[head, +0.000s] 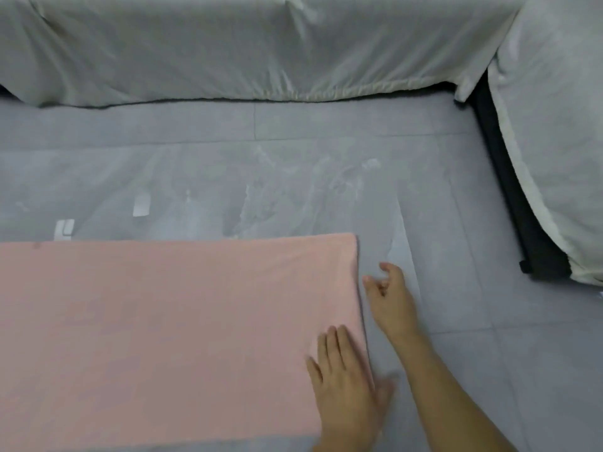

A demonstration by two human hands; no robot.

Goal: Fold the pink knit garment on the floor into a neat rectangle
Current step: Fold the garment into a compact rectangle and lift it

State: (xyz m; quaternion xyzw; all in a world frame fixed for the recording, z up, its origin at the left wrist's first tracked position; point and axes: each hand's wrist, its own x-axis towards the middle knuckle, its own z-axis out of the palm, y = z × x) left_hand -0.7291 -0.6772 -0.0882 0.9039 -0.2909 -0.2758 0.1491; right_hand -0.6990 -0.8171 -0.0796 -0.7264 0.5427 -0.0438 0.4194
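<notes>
On the floor (456, 337), pink garment (163, 321) under left fingers (332, 340)

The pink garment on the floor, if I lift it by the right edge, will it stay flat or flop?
The pink garment lies flat like thin soft cloth, so it will probably droop and flop. It likely slides easily on the smooth grey floor.

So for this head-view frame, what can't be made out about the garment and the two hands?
- Pink garment: its left side runs off the frame's left edge, so its full shape is unknown.
- Garment's near right corner: covered by the left hand.
- Layers or folds underneath: hidden by the flat top layer.
- Right hand: blurred beside the garment's right edge; contact with the edge cannot be told.
- Left hand's thumb: blurred.
</notes>
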